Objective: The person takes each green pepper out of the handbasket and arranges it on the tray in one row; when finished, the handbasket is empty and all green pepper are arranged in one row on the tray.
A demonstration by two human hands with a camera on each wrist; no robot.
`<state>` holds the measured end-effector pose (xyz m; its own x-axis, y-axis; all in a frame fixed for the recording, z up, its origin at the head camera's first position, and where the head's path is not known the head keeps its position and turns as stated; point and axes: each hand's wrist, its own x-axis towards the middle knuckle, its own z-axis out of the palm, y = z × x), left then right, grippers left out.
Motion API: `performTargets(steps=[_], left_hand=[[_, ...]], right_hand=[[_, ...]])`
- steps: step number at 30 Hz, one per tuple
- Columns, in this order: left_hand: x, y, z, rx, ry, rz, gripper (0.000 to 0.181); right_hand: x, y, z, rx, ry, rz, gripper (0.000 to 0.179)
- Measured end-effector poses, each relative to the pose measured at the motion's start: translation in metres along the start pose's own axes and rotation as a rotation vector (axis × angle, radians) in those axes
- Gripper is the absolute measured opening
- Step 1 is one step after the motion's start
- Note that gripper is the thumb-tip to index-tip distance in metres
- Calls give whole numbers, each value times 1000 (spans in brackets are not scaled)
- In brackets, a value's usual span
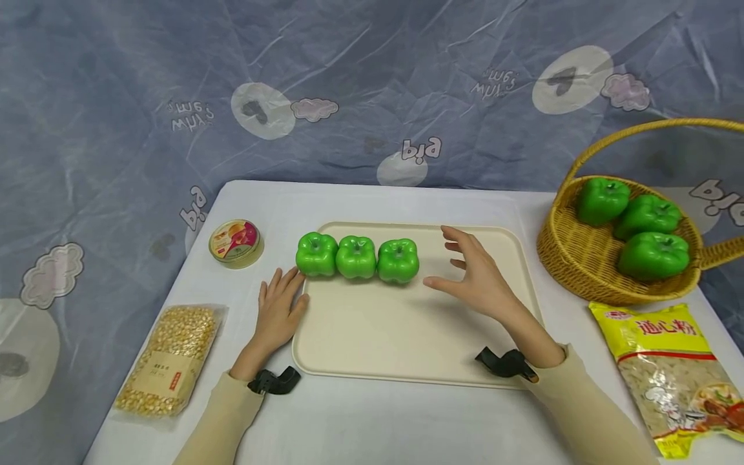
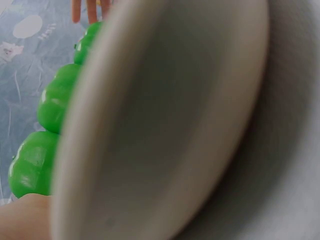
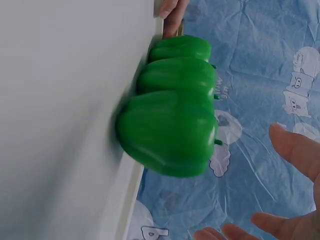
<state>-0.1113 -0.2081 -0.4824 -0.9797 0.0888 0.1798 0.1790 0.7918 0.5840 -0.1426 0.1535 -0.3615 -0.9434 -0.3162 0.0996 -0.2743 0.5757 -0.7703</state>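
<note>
Three green bell peppers stand in a row along the far left part of a cream tray (image 1: 395, 336): a left one (image 1: 316, 254), a middle one (image 1: 356, 258) and a right one (image 1: 398, 261). My left hand (image 1: 281, 309) rests at the tray's left edge, fingertips right by the left pepper. Over the tray's right half, my right hand (image 1: 479, 274) is held with thumb and fingers spread apart, nothing between them. It is to the right of the right pepper; the right wrist view shows a gap between that pepper (image 3: 167, 132) and the fingers.
At the right, a wicker basket (image 1: 555, 274) with a tall handle holds three more green peppers (image 1: 653, 256). Below it lies a yellow pasta bag (image 1: 668, 374). A round tin (image 1: 236, 244) and a bag of corn kernels (image 1: 171, 361) are on the left of the white table (image 1: 372, 420).
</note>
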Motion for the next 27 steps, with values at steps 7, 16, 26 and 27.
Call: performTargets(steps=[7, 16, 26, 27], left_hand=[[0, 0, 0, -1, 1, 0, 49], [0, -2, 2, -5, 15, 16, 49], [0, -2, 3, -12, 22, 20, 49], [-1, -2, 3, -11, 24, 22, 49]], right_hand=[[-15, 6, -33, -91, 62, -39, 82], [-38, 29, -98, -165, 145, 98, 85], [-61, 73, -165, -198, 384, 412, 86], [-63, 77, -169, -208, 418, 434, 85]])
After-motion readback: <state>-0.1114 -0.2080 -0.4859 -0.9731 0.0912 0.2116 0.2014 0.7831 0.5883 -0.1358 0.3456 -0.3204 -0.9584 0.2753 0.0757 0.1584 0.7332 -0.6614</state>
